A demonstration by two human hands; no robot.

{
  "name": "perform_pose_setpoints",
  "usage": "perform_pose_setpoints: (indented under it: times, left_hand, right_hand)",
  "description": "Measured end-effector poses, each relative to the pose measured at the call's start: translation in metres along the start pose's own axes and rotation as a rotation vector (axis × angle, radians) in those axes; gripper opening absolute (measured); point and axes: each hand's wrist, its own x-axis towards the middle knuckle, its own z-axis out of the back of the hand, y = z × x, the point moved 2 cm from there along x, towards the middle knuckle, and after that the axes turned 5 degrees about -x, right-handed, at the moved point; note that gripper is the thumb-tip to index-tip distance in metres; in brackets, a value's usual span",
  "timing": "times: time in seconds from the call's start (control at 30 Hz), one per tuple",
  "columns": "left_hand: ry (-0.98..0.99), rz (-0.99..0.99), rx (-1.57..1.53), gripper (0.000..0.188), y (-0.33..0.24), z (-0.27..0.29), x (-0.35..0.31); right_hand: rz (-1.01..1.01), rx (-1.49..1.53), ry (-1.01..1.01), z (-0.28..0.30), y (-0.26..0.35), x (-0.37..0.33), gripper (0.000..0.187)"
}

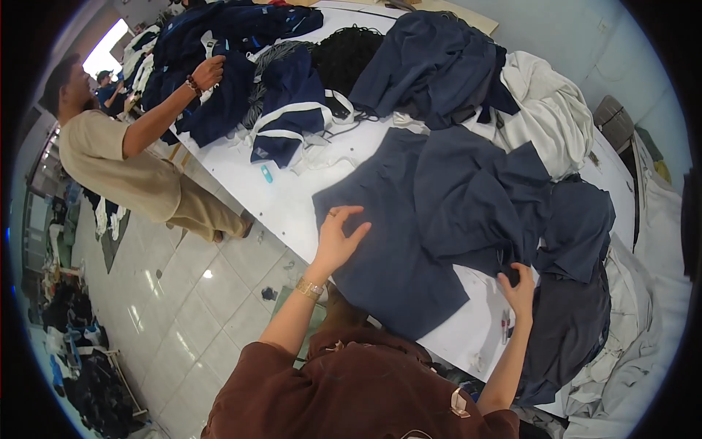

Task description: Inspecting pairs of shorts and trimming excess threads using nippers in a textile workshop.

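A slate-blue garment [380,249], apparently a pair of trousers, lies over the near edge of the white table, its left part spread flat and its right part bunched in folds. My left hand [338,238] is open above the flat part, with thumb and fingers spread; whether it touches the cloth is hard to tell. At the lower right edge of the bunched folds, my right hand [519,289] has its thumb and fingers closed around a bit of the dark cloth. Another slate-blue piece [578,227] lies to the right of that hand.
Dark blue clothes [431,66], white cloth [545,102] and navy pieces with white bands [292,121] are heaped across the white table [234,172]. A small light-blue object [266,173] lies left. A person [117,154] stands at the left edge, one hand on navy clothes.
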Motion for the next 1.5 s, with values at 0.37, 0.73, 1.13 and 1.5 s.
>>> perform_pose_setpoints:
  times: [0.37,0.73,1.13,1.5]
  left_hand:
    - [-0.451,0.032,0.010,0.043,0.107,0.145,0.090]
    - [0.005,-0.036,-0.287,0.039,0.104,0.102,0.109]
    - [0.744,-0.401,-0.167,0.014,-0.023,-0.105,0.016]
    - [0.413,-0.615,0.569,0.051,-0.040,-0.203,0.048]
  right_hand:
    - [-0.162,-0.120,-0.448,-0.058,0.150,-0.005,0.038]
    - [-0.350,-0.265,-0.496,-0.050,0.130,-0.015,0.026]
    - [-0.478,-0.329,-0.504,-0.051,0.014,-0.004,0.024]
    - [-0.262,0.176,-0.585,0.050,0.019,0.069,0.017]
